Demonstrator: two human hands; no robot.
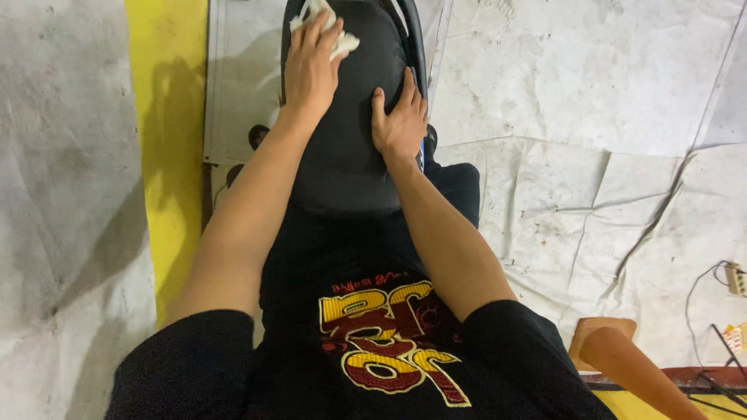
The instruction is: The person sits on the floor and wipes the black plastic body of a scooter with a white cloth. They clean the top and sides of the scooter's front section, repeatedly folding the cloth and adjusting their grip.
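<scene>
Your left hand (311,66) lies near the top centre of the frame with its fingers stretched forward and close together, pressing a crumpled white cloth (325,27) flat against the black seat (350,124); the cloth is pinned under the fingertips rather than gripped, and bits of it poke out above and to the right of them. Your right hand (401,120) sits just right of centre in the upper half, palm down on the right side of the same seat, fingers loosely spread and pointing up the frame, thumb splayed to the left, holding nothing and simply resting on the surface. The seat itself is a long, dark, ribbed pad running from the top edge down to the middle of the frame, narrowing toward the top, with a dark rim curving along its upper right side. Both your bare forearms run down from the hands toward the bottom of the frame, where your black shirt with its yellow and red print fills the lower centre. To the left of the seat a yellow painted strip (167,117) runs down the frame beside worn grey flooring (62,194). To the right lie stained, creased white sheets (591,155), and in the lower right corner you can see a brown cone-shaped object (622,358) and a cable with a power strip (735,278).
</scene>
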